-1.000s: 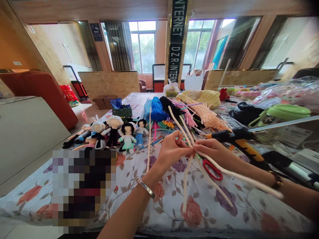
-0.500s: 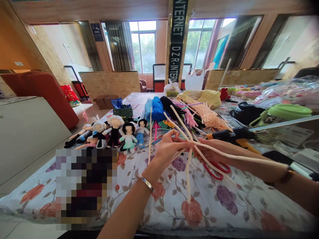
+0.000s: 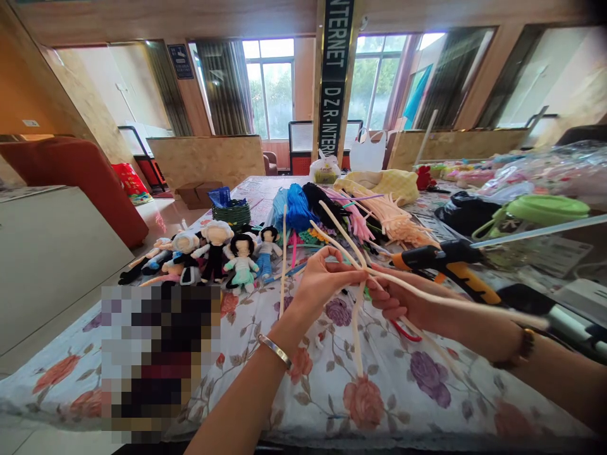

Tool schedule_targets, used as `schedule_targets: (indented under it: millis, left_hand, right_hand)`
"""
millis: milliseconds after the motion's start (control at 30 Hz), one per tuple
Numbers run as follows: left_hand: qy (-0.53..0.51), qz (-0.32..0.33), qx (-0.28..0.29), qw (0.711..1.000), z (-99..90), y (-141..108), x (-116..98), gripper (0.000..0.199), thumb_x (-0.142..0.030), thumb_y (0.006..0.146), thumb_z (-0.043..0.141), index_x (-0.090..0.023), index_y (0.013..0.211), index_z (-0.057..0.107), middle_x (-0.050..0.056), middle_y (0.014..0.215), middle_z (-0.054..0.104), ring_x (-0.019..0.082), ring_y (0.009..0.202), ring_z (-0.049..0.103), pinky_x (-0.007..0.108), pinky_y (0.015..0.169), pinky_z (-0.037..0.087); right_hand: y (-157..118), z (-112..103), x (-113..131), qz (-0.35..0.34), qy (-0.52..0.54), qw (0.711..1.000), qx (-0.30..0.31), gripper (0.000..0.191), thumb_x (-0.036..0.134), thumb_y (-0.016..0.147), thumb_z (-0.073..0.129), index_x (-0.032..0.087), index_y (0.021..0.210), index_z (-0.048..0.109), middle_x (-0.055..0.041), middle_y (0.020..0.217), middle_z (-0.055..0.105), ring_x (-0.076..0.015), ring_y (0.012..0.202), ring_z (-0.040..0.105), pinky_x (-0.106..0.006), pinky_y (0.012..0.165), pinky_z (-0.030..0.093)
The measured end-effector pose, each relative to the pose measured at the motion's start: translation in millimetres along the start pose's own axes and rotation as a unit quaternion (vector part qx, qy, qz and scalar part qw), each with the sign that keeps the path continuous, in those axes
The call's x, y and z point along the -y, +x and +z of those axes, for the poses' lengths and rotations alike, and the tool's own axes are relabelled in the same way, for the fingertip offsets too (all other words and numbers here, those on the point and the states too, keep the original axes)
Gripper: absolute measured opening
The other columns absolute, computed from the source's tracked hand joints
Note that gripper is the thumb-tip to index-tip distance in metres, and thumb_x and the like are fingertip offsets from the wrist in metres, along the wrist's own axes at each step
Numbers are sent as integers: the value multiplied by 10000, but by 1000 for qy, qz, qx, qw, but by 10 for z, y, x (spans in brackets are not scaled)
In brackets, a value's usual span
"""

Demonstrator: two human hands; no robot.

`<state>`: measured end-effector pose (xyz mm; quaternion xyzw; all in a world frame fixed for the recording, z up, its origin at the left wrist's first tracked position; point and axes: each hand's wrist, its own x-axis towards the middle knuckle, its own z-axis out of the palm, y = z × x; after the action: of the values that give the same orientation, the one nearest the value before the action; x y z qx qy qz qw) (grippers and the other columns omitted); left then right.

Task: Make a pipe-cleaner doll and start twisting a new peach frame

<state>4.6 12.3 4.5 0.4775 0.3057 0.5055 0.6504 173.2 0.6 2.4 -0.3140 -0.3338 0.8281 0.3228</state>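
Several cream pipe cleaners point(image 3: 355, 328), long, thin and fuzzy, were gathered where the two hands met above the surface point(image 3: 379, 392), which wore a cloth printed with red and purple flowers. The left hand point(image 3: 322, 281) was closed around the crossing point with thumb and fingers pinching the strands, a silver bangle point(image 3: 275, 351) on its wrist. The right hand point(image 3: 403, 300) was closed on the same bundle from the other side, one strand running back along its forearm toward a dark wristband point(image 3: 521, 351). From the pinch, at least two strands rose away toward the far end of the surface and one hung down to the cloth; the exact count in the bundle could not be told. Under the right hand lay red-handled scissors point(image 3: 406, 333), mostly hidden. Just beyond, a black and orange glue gun point(image 3: 446, 262) rested with its nozzle pointing left. A single cream strand point(image 3: 283, 265) lay apart to the left of the hands. Further left stood a row of small yarn dolls point(image 3: 213, 253), about five of them visible. Behind these were heaps of pipe cleaners in blue point(image 3: 296, 205), black, pink and peach. At the far right sat a green lidded container point(image 3: 545, 208). Beyond the surface, a dark pillar sign point(image 3: 334, 76) read "INTERNET" and "D.Z.R.INTER" in white vertical letters.
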Motion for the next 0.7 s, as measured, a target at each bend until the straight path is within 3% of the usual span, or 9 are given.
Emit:
schedule_targets:
  millis: [300,700]
  left_hand:
    - [7,-7,-4,1000,9,-6,11,426,-207,522,817,-164,758,465,1,633,678,113,581,638,213,596,476]
    - [42,26,-11,999,20,19,45,406,-247,547,802,-166,758,464,-11,605,649,102,546,611,209,560,475]
  right_hand:
    - [-19,64,0,-9,-6,1000,5,222,293,672,746,127,689,600,66,547,404,9,424,290,-91,369,268]
    - [48,43,-44,-37,-44,997,-55,282,384,696,714,165,629,548,79,496,343,-17,410,249,-139,338,217]
